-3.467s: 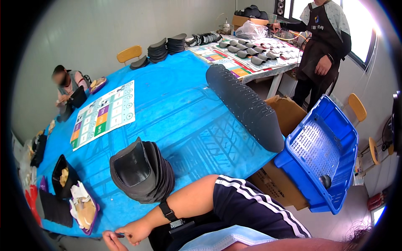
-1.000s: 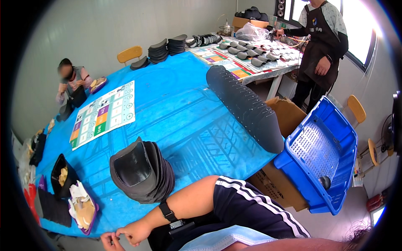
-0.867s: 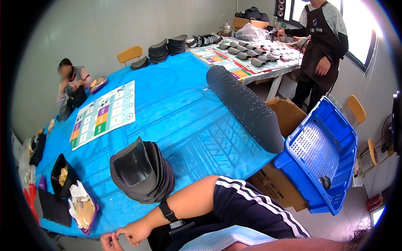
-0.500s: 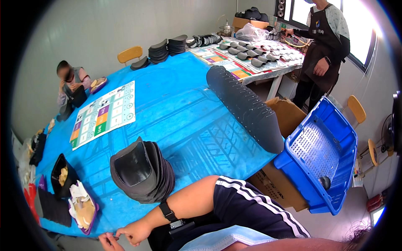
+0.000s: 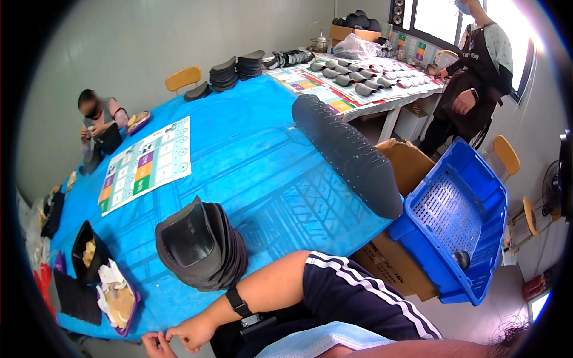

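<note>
At the lower left, beside the table's near edge, my left hand (image 5: 157, 345) has its fingers drawn together in a pinch. My right hand (image 5: 194, 332) is closed right beside it, fingertips nearly meeting. Whatever the two hold, if anything, is too small or hidden to make out. A dark strap with a small device (image 5: 243, 310) circles my right forearm. Nearest the hands lies a purple tray (image 5: 135, 310) of pale thin pieces. Behind it stand a black container (image 5: 83, 270) with pale pieces inside and a ribbed black piece (image 5: 76, 299). Beyond my forearm rises a stack of black curved pieces (image 5: 192, 241).
The table wears a blue cover (image 5: 256, 173) with a printed sheet (image 5: 146, 167). A long row of nested black pieces (image 5: 349, 155) lies along its right side. Right of it stand a blue crate (image 5: 447, 209) and a cardboard box (image 5: 388, 271). Two people are at the far side.
The person by the far table has shifted right and turned, one hand on the tabletop. The seated person's head has tilted down. My hands hold nearly the same pose.
</note>
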Demonstrator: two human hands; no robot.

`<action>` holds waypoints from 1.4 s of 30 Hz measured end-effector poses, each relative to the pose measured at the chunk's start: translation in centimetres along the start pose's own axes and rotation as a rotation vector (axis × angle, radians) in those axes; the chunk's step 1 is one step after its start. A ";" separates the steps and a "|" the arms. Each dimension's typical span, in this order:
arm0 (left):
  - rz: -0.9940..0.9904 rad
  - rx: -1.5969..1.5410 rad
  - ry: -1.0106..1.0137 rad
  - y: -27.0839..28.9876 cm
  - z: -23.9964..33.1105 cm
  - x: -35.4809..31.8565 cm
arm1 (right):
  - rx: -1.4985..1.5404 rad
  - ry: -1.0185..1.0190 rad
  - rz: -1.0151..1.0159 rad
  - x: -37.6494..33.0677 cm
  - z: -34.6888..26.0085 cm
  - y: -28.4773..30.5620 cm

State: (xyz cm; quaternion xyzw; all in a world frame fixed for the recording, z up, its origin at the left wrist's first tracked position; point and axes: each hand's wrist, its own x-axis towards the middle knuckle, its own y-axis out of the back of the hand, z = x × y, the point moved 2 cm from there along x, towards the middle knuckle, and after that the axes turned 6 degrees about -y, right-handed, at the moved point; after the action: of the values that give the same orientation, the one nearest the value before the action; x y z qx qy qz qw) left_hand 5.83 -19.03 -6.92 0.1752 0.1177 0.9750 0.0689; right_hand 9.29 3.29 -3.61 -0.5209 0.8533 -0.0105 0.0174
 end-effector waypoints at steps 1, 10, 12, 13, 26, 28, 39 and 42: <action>-0.003 -0.002 0.000 -0.1 0.1 -0.6 | 0.000 0.005 -0.005 0.0 0.1 0.1; -0.011 0.688 -0.232 -3.1 5.6 -0.7 | -0.018 0.025 -0.002 -0.1 0.6 0.3; -0.132 0.754 -1.176 -2.4 5.4 0.2 | -0.027 0.035 -0.013 0.1 0.1 0.0; -0.137 0.756 -1.178 -2.6 5.7 -0.4 | -0.031 0.041 -0.012 -0.1 0.0 0.1; 0.080 0.645 -0.221 -3.3 6.1 -1.7 | 0.014 0.000 -0.010 -0.5 0.1 0.2; 0.089 0.650 -0.196 -3.4 5.9 -1.7 | 0.034 -0.015 0.014 -1.3 -0.6 0.1; 0.000 0.363 -0.135 -3.9 5.1 -1.6 | -0.168 0.022 -0.002 0.6 1.0 0.0; -0.004 0.405 -0.165 -4.5 5.5 -1.5 | -0.135 0.008 0.010 0.2 0.9 0.2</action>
State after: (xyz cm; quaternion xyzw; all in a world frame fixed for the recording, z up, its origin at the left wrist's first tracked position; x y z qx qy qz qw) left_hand 9.62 -13.85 -3.52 0.2642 0.3057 0.9137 0.0437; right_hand 9.04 3.18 -4.49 -0.5164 0.8549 0.0449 -0.0212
